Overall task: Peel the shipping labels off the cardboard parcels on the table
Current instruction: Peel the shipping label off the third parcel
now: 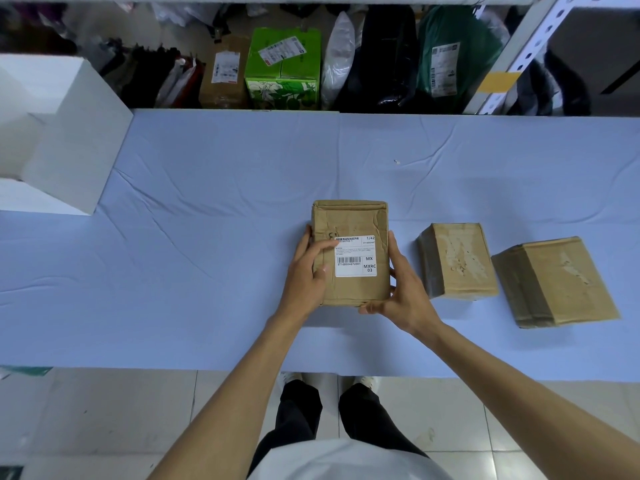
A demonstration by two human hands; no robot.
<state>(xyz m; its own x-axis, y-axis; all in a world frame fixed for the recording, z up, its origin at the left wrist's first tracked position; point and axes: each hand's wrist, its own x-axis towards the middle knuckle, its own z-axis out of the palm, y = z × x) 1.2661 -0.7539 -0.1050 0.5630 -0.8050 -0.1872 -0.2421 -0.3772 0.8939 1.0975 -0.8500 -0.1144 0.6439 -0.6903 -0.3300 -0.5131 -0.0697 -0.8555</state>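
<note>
I judge the end parcel [554,282], at the table's [242,202] right end, and the neighbour parcel [457,261] stripped. My left hand [304,271] and right hand [403,289] clasp the third parcel [349,220]; its label [355,256] is unpeeled.

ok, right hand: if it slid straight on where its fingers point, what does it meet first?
Nothing close, probably. The right hand holds the right side of the labelled parcel, fingers pointing away along it; beyond lies bare tablecloth. The nearest other parcel sits off to its right.
</note>
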